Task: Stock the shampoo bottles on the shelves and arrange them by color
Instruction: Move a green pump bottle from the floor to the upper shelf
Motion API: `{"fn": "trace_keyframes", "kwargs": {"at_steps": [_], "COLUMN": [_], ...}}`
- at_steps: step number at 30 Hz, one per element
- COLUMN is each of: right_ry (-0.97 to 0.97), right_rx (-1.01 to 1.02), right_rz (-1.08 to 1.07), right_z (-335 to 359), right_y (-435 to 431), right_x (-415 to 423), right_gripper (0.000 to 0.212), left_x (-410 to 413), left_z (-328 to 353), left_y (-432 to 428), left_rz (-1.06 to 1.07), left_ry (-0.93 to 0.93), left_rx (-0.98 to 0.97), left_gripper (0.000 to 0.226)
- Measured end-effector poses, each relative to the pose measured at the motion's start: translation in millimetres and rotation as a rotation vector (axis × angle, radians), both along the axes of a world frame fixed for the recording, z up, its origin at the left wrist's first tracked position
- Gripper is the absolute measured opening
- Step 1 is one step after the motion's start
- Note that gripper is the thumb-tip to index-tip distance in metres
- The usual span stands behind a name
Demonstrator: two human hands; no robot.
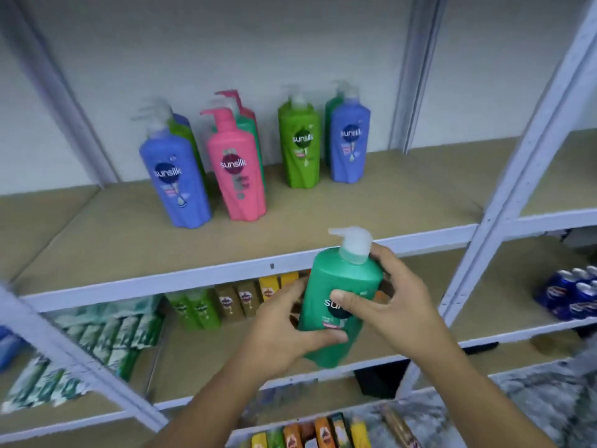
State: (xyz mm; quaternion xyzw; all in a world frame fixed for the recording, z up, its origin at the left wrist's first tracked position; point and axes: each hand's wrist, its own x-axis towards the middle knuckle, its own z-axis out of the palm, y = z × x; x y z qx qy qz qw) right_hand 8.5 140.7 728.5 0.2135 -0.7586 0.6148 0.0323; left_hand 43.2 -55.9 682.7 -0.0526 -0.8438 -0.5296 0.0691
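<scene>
**Inspector:** Nearest items, bottom edge of the frame?

**Clerk:** A row of small cartons (323,431), orange, yellow and green, blurred.

**Inspector:** The hands?

**Clerk:** Both grip one teal bottle (339,286), lower centre. The left hand (284,331) wraps its base with the thumb across the front. The right hand (397,305) has its thumb on the label and its fingers behind the shoulder. The bottle leans slightly right, and its pale pump overlaps the front rail of the upper shelf (226,273).

**Inspector:** Behind that?

**Clerk:** On the lower shelf are small green, brown and yellow packs (226,305), with green sachets (106,331) at left and dark blue packs (578,295) at far right.

**Inspector:** Upper shelf?

**Clerk:** Upright, left to right, stand a blue bottle (176,182), a pink bottle (237,176) just beside it, a light green bottle (300,147) and a second blue bottle (350,143). More bottles stand behind, partly hidden.
</scene>
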Motion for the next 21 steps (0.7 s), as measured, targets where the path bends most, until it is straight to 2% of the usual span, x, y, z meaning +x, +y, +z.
{"fn": "trace_keyframes", "kwargs": {"at_steps": [7, 11, 21], "right_ry": [0.122, 0.197, 0.211], "right_rx": [-0.075, -0.02, 0.02], "right_rz": [0.074, 0.094, 0.042], "right_z": [70.2, 100.3, 92.5], "right_y": [-23.5, -37.6, -65.7], "right_x": [-40.4, -69.5, -137.1], "right_gripper": [0.057, 0.054, 0.059], "left_x": [-33.8, -60.3, -125.2], "left_z": [68.3, 90.8, 84.1], "left_y": [-12.0, -18.5, -24.8], "left_rz": [0.065, 0.1, 0.138], "left_ry": [0.15, 0.163, 0.147], "left_rx": [0.048, 0.094, 0.166], "left_gripper": [0.065, 0.059, 0.052]}}
